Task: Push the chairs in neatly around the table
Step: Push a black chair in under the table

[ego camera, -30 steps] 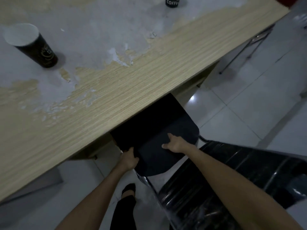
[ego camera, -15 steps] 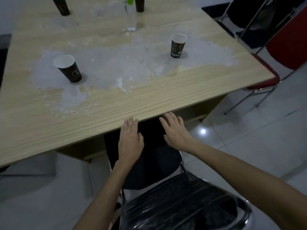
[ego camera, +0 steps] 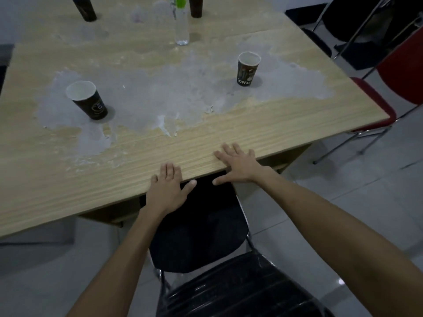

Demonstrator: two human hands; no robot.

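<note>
1. The left hand (ego camera: 167, 191) is spread flat, palm down, fingers over the near edge of the table (ego camera: 263, 131) and thumb out over the black chair (ego camera: 199, 227); it grips nothing. Whether it touches the table cannot be told.
2. The right hand (ego camera: 238, 165) is likewise open and flat, fingers fanned on or just above the near edge of the table, thumb pointing toward the left hand, holding nothing.
3. The black chair stands directly below both hands, the front of its seat tucked under the table edge, its glossy backrest nearest the person.
4. Chairs counted: a red chair (ego camera: 389, 88) at the right end of the table, seat partly under it, and a dark folding chair (ego camera: 357, 21) beyond that, apart from the table, make three with the black one.
5. Four dark paper cups stand on the table: left cup (ego camera: 88, 100), a cup lettered COFFEE (ego camera: 248, 68), and two at the far edge (ego camera: 84, 8) (ego camera: 196, 5).
6. One clear bottle (ego camera: 181, 21) with a green cap stands between the far two cups.
7. The table is light wood grain with a large worn grey patch across its middle; the floor (ego camera: 366, 191) is pale glossy tile, and the room is dim.
</note>
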